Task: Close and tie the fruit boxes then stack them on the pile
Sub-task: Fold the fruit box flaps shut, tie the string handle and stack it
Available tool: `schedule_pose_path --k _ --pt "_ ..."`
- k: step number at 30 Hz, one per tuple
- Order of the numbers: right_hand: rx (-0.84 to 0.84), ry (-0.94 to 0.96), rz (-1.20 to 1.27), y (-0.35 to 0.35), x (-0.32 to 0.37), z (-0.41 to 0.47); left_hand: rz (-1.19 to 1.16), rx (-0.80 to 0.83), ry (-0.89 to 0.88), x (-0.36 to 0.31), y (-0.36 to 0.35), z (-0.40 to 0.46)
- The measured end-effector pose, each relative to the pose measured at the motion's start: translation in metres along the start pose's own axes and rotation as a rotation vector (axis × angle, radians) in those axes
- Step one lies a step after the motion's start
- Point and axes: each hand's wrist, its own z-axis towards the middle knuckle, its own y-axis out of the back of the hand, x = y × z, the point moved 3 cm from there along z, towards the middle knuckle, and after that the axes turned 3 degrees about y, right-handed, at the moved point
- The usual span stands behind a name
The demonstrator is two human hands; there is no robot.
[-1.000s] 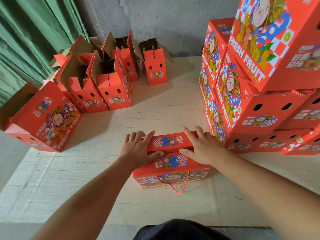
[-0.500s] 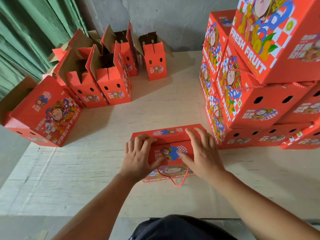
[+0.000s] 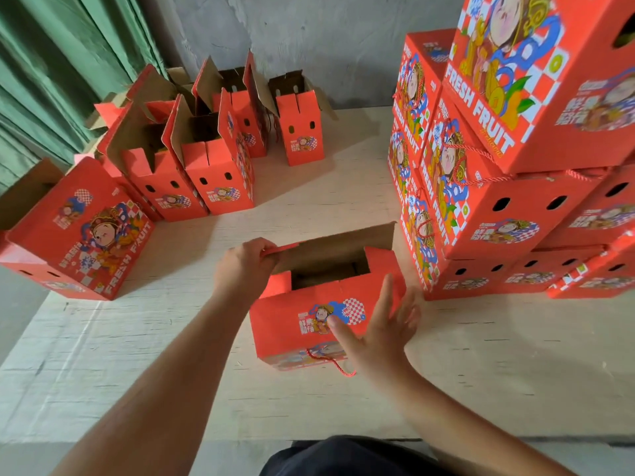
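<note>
A: What lies at the left of my view?

B: A green curtain (image 3: 51, 80) hangs at the far left. Below it one box lies on its side (image 3: 82, 235) at the worktop's (image 3: 137, 355) left edge, its printed face up. Just right of it stands a cluster of open boxes (image 3: 206, 156), flaps raised, reaching back to the grey wall (image 3: 309, 36).

A: And my left hand?

B: I see the left hand (image 3: 245, 266) curled on the left end of the rear flap (image 3: 336, 249) of the centre box (image 3: 309, 314), pinching its edge. The flap stands up, brown inner side toward me.

A: Where is that box?

B: It stands upright on the worktop in the middle of the view, top open, between the open cluster and the pile. A red cord handle (image 3: 330, 362) hangs at its lower front face. What is inside is too dark to tell.

A: My right hand?

B: The right hand (image 3: 378, 334) is spread wide, fingers straight, at the box's front right corner. It grips nothing; I cannot tell whether the thumb touches the front face.

A: And at the right?

B: The pile (image 3: 498, 201) of closed boxes, several layers, with red cords across some of them, stands just beside the centre box.
</note>
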Motion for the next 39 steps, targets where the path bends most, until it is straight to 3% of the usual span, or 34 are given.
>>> schedule_pose_path --k 2,4,8,10,12,15,21,23,26,29,32,35,39 --pt "-0.019 -0.060 0.078 0.007 0.008 0.023 0.126 0.003 0.016 -0.005 0.003 -0.010" --pt "-0.034 -0.092 0.090 0.024 0.015 0.052 0.163 0.119 0.063 -0.001 0.005 -0.032" --pt "0.008 -0.036 -0.042 0.045 0.005 0.085 -0.331 0.775 0.124 0.001 -0.006 -0.102" --pt "0.140 -0.142 -0.070 0.038 -0.008 0.077 -0.584 0.937 -0.006 -0.012 -0.011 -0.126" --pt "0.125 -0.104 -0.086 0.031 -0.014 0.068 -0.733 0.876 -0.044 -0.026 -0.019 -0.128" --pt "0.042 -0.023 -0.097 0.034 -0.011 0.066 -0.731 0.698 -0.023 -0.051 -0.034 -0.112" --pt "0.275 0.148 0.080 0.041 0.006 0.083 -0.337 0.362 -0.393 -0.059 -0.048 -0.075" --pt "0.374 0.250 0.130 0.053 0.011 0.091 -0.155 0.355 -0.557 -0.042 -0.041 -0.062" --pt "0.395 0.249 0.121 0.061 0.012 0.093 0.319 0.360 -0.801 -0.021 -0.027 -0.035" --pt "0.356 0.194 0.045 0.045 0.014 0.082 0.647 0.207 -1.059 -0.030 -0.016 -0.009" --pt "0.274 0.140 -0.015 0.027 0.010 0.072 0.619 0.197 -1.211 -0.054 -0.023 0.000" --pt "0.245 -0.075 0.048 0.027 0.002 0.063 0.600 0.369 -1.200 -0.062 -0.036 0.006" --pt "0.446 -0.115 -0.129 0.027 -0.003 0.053 0.574 0.328 -1.204 -0.055 -0.033 0.007"
